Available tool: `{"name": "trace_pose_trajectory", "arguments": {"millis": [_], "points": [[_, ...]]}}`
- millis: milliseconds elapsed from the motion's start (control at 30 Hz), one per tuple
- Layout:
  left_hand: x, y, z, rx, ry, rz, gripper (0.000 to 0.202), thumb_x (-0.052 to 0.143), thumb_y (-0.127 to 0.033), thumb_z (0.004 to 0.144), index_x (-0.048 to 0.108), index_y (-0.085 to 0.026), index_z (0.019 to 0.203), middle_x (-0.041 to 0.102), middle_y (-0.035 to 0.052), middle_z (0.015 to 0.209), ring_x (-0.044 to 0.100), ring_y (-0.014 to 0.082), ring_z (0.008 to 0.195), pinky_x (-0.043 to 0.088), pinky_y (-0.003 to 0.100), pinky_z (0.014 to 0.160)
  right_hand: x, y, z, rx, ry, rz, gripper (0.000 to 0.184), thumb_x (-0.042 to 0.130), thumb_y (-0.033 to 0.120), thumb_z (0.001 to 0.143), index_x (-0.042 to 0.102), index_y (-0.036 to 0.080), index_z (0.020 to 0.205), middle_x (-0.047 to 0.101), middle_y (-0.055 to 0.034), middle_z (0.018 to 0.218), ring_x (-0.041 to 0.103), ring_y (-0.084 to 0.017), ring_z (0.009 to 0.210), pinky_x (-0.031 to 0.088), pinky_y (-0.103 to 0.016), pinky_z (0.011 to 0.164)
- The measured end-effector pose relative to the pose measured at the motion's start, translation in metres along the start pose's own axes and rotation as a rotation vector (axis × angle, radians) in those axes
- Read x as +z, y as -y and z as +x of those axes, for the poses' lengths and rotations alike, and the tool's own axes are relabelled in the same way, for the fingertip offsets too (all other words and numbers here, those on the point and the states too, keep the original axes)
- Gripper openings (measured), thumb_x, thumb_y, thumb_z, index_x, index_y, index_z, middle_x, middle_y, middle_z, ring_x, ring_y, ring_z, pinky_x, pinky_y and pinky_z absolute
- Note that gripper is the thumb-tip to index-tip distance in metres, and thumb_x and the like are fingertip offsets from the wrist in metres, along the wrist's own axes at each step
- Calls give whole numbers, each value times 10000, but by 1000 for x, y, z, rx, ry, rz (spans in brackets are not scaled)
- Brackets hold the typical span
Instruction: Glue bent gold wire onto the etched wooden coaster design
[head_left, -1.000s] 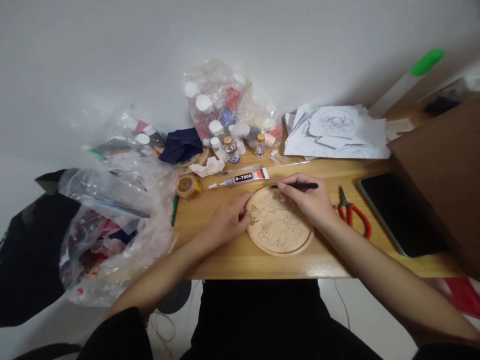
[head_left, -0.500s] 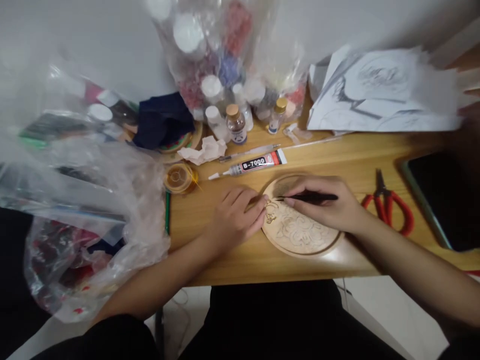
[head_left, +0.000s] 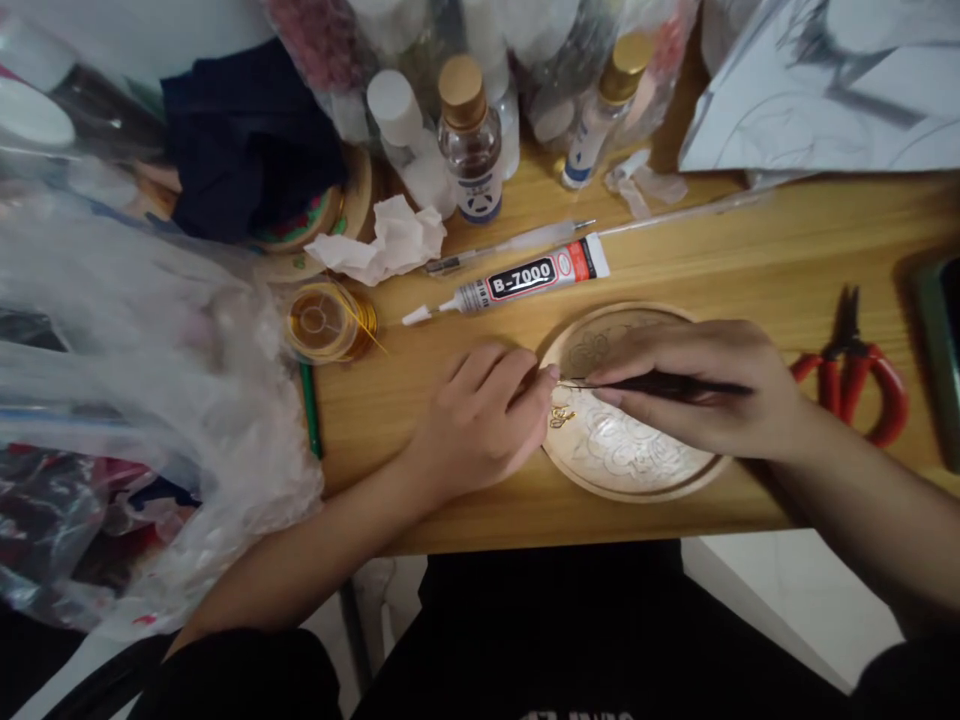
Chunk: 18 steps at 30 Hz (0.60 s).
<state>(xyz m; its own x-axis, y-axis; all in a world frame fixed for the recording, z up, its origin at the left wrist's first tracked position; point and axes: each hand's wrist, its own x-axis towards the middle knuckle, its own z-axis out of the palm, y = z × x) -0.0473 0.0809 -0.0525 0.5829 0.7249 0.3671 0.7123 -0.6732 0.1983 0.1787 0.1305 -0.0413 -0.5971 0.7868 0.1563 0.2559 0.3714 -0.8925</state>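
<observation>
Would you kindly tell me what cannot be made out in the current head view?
Head view:
Round board: upper right part, hidden by the right hand.
Black tool: tip too small, beside the left hand.
Drawings: cut off by the top edge.
Phone: cut off by the right edge.

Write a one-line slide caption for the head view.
Right hand holding a slim black tool over a flower-patterned wooden disc, left hand at its edge, B-7000 tube beyond.
</observation>
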Motion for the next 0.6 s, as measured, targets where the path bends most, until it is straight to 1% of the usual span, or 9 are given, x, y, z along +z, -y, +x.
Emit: {"name": "trace_pose_trajectory", "arguments": {"millis": [67,133,200,300,433,500,600], "points": [[0,0,0,-5,9,-3,144,580,-167,928,661,-137,1044,685,94,958,602,209,875,514,357,728,0,0,1,20,18,7,107,729,251,818,758,322,893,758,16,863,716,-156,764,591,-314,778],[1,-1,-1,-13,6,-2,150,577,-162,928,661,-132,1049,685,93,958,606,210,881,512,357,735,-1,0,2,8,31,34,130,725,229,820,765,315,909,762,9,887,724,-160,801,588,-313,807],[1,-2,-1,-17,1,3,156,583,-158,923,663,-124,1053,688,94,958,611,214,884,510,356,735,-2,0,4,-33,48,46,161,715,193,826,765,306,928,764,10,900,728,-156,834,583,-299,838],[1,-2,-2,-22,6,15,153,574,-158,932,661,-125,1053,687,90,959,613,207,882,507,349,739,-3,-1,4,-82,73,22,149,696,184,849,755,292,933,765,12,914,729,-150,853,582,-292,864],[1,-3,-1,-13,-4,22,167,597,-159,920,661,-112,1066,686,89,957,611,207,879,510,343,741,-5,-4,2,-209,86,-34,133,697,149,855,715,219,967,754,-25,931,727,-152,902,581,-296,889],[1,-2,-1,-6,-14,21,164,611,-153,910,664,-103,1057,687,93,949,609,213,872,511,347,735,-5,-5,1,-255,92,-80,136,697,137,857,690,190,982,744,-37,930,722,-143,915,578,-271,879],[0,-2,0,-5,-7,21,143,614,-145,906,667,-104,1032,686,97,954,611,217,880,508,351,743,-5,-4,0,-280,104,-133,122,678,142,877,666,175,994,736,-40,929,715,-120,904,570,-224,824]]}}
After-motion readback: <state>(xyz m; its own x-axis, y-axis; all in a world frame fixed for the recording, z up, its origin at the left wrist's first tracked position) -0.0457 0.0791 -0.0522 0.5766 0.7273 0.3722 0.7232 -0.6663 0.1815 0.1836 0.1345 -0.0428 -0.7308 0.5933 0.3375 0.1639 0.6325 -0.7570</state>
